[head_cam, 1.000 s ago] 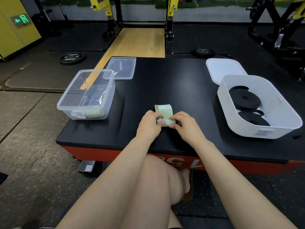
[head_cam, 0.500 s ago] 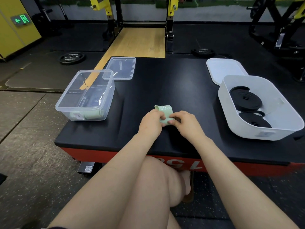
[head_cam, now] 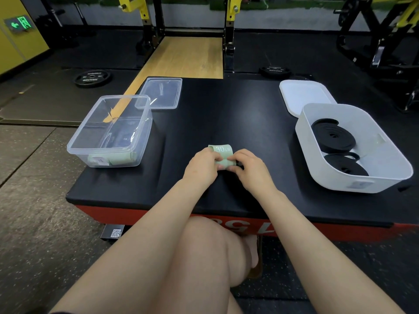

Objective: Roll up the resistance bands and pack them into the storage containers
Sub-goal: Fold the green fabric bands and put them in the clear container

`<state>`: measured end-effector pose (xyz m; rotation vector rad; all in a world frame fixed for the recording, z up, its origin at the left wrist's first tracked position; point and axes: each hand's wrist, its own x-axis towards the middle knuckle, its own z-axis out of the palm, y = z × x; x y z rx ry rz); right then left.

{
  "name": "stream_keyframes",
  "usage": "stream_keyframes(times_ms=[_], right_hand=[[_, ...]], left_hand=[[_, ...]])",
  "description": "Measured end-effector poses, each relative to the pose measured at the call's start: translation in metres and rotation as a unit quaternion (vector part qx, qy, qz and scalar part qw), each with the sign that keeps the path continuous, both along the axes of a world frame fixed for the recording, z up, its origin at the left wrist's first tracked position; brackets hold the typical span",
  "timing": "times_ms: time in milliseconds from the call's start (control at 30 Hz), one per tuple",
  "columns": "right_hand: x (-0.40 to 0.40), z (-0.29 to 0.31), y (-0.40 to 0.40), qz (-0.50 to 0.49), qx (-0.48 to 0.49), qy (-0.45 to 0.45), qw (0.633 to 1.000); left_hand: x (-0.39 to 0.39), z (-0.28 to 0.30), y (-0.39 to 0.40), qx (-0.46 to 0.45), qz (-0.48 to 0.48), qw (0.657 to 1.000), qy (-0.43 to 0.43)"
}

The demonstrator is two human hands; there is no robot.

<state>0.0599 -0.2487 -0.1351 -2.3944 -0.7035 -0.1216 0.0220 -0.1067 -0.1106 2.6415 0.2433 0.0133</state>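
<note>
A pale green resistance band (head_cam: 223,152) marked "30 LB" lies on the black table top (head_cam: 226,109) near its front edge, partly rolled. My left hand (head_cam: 203,165) and my right hand (head_cam: 248,167) both pinch the roll between thumb and fingers; the near part of the band is hidden under them. A clear plastic container (head_cam: 108,132) at the left holds green rolled bands at its near end. A white bin (head_cam: 353,146) at the right holds two rolled black bands (head_cam: 332,137).
A clear lid (head_cam: 161,92) lies behind the clear container and a white lid (head_cam: 305,96) behind the white bin. Weight plates (head_cam: 91,78) and rack frames stand on the gym floor beyond the table. My bare knee (head_cam: 204,245) is below the table's red front edge.
The flat free end of the green band has grown shorter as both hands crept forward over it. The containers have not moved.
</note>
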Motion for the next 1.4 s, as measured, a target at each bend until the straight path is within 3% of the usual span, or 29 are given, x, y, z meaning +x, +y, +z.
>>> stream_keyframes(times_ms=[200,367,600,800,1067,1267,1400], right_hand=[[0.009,0.003,0.003,-0.006,-0.004,0.036,0.999],[0.018,0.006,0.007,-0.014,-0.026,0.063,0.998],[0.014,-0.001,0.009,-0.033,0.029,-0.031,0.999],[0.017,-0.004,0.006,0.0,0.022,-0.04,0.999],[0.032,0.002,0.011,-0.006,0.001,0.004,1.0],[0.047,0.011,0.015,-0.015,-0.011,0.071,0.997],[0.051,0.013,0.019,-0.023,0.017,0.089,0.996]], left_hand=[[-0.003,-0.001,-0.004,0.055,-0.037,0.995,-0.076],[0.002,-0.002,0.0,0.061,-0.022,0.997,-0.047],[0.016,-0.003,0.004,-0.007,0.013,1.0,-0.017],[0.024,-0.007,0.011,-0.071,0.03,0.997,-0.014],[0.013,-0.013,0.01,-0.072,0.07,0.984,-0.147],[0.021,-0.015,0.011,-0.031,0.03,0.99,-0.135],[0.031,-0.014,0.015,-0.087,0.052,0.987,-0.121]])
